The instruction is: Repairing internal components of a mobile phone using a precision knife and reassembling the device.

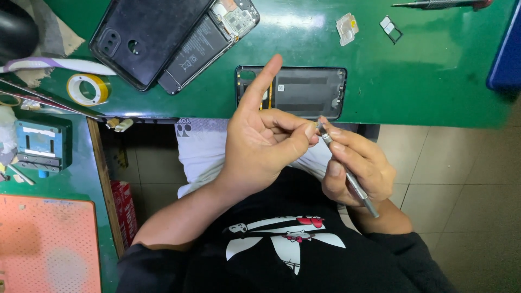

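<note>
My right hand (355, 165) grips a slim silver screwdriver (350, 179), tip pointing up toward my left hand. My left hand (266, 135) pinches its thumb and middle fingers together right at the screwdriver tip, index finger raised; whatever sits between the fingertips is too small to see. Both hands hover over my lap, just below the edge of the green table (423, 70). Behind them a dark phone frame (309, 92) lies face down on the table.
An opened phone with exposed battery (209, 38) and its black back cover (146, 38) lie at the top left. A yellow tape roll (87, 89), a small plastic part (347, 27), a SIM tray (392, 28), a blue fixture (40, 144) and an orange mat (49, 244) are nearby.
</note>
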